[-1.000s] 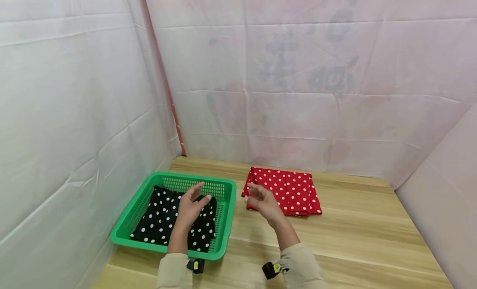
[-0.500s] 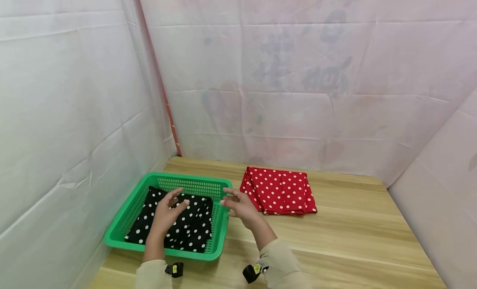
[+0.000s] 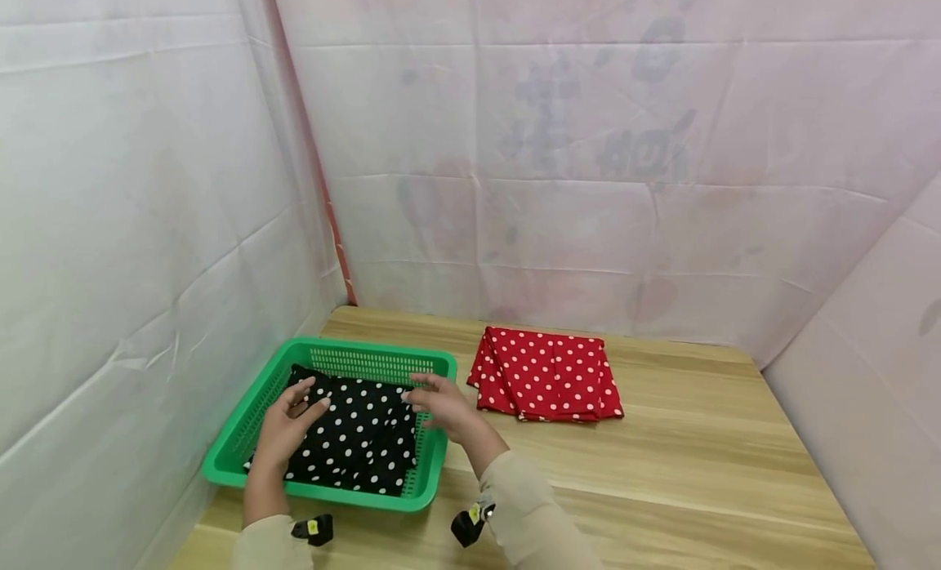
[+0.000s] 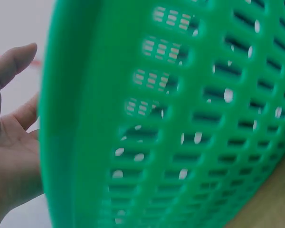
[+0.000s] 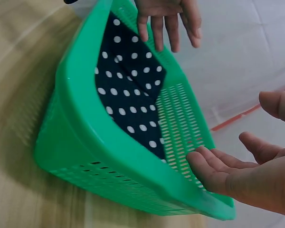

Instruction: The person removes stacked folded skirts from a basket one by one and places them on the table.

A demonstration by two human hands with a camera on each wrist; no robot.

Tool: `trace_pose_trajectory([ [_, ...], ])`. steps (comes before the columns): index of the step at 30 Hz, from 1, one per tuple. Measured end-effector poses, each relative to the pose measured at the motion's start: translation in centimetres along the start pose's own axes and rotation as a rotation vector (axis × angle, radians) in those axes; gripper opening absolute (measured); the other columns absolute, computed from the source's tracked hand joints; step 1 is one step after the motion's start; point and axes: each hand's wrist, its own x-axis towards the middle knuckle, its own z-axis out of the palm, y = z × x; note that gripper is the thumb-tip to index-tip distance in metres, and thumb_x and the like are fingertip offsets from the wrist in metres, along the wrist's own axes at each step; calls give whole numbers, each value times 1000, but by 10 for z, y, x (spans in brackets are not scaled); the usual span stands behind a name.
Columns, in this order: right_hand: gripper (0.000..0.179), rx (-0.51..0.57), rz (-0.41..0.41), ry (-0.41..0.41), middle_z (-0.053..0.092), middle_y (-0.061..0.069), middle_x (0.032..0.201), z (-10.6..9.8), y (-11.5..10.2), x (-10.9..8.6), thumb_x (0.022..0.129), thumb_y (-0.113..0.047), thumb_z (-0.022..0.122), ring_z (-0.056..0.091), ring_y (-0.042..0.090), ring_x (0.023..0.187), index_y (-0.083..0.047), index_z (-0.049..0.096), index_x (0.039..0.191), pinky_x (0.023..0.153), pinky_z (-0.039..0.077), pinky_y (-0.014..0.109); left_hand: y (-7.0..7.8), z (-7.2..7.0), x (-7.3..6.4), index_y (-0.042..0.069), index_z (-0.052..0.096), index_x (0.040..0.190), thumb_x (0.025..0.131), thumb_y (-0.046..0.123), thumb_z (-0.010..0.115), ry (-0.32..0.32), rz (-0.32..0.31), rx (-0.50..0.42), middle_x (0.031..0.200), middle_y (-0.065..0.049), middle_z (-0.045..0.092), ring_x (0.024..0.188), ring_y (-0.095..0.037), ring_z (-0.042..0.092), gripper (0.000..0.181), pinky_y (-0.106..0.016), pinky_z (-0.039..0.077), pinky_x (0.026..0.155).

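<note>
A black cloth with white dots [image 3: 360, 423] lies folded inside a green plastic basket [image 3: 323, 496] at the table's left. Over the basket's left part hovers my left hand [image 3: 285, 427], fingers relaxed and slightly bent, holding nothing. My right hand [image 3: 444, 407] is above the right rim, its fingers pointing inward over the cloth's right edge, also holding nothing. In the right wrist view the right hand [image 5: 256, 175] has loosely spread fingers beside the rim, and the left hand [image 5: 168, 19] hangs over the far side. The left wrist view shows the basket's slotted wall [image 4: 180, 118] close up.
A folded red cloth with white dots [image 3: 547, 374] lies on the wooden table [image 3: 698, 456] to the right of the basket. White sheeting [image 3: 551, 145] stands behind the table and along both sides. The basket sits close to the left sheet.
Both hands have moved left, the right one from in front of the red cloth to over the basket's right rim. The camera view has shifted slightly. Basket and cloths appear in place.
</note>
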Motion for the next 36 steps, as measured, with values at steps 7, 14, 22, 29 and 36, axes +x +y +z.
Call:
trace_pose_trajectory([
  [7,50,-6,54,46,53,14,120,14,3,6,88,-17,62,46,40,111,-1,47,133,88,37,62,-15,-16,2,6,28,145,89,43,60,25,-40,34,146,-26,20,129,-44,25,74,-60,30,95],
  [14,69,-44,109,128,37,27,133,40,19,12,83,-16,64,36,47,120,6,31,139,88,31,68,-23,-25,6,0,30,142,90,37,59,52,-76,184,143,-32,21,126,-49,25,70,-62,31,93],
  [22,79,-71,123,189,32,32,134,56,39,11,78,-11,65,34,46,120,12,21,139,95,26,63,-28,-28,10,-7,28,139,91,31,57,10,-147,340,138,-37,24,119,-54,29,68,-62,31,92],
  [29,77,-161,86,163,40,28,128,60,51,13,75,-4,66,41,41,114,9,24,138,96,30,58,-39,-26,16,-9,18,142,90,32,58,-81,-155,298,140,-38,17,123,-55,22,78,-64,27,94],
  [36,77,-227,156,122,37,29,133,59,53,11,79,-10,66,39,46,116,8,24,141,87,34,65,-46,-24,16,-4,19,144,87,31,63,-136,-152,243,141,-37,16,120,-54,30,80,-63,31,92],
])
